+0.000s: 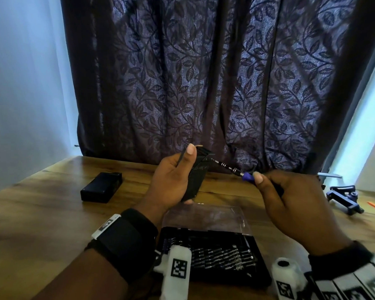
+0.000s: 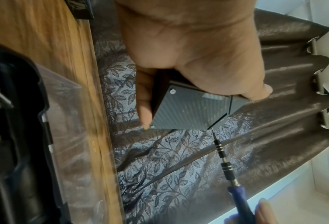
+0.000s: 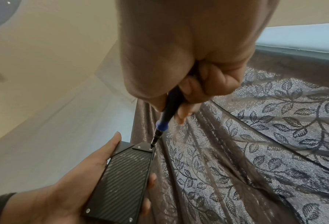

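Screwdriver [image 3: 164, 116] tip on black case [image 3: 121, 181] screw

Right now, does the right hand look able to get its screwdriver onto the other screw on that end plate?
Probably yes. The other screw sits uncovered beside the tip of the screwdriver in the right hand; the left hand grips the black case by its edges, clear of it.

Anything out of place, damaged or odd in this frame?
Nothing stands out. The left hand grips the black case, the right hand sets the screwdriver on a corner screw, the bit set lies open on the table.
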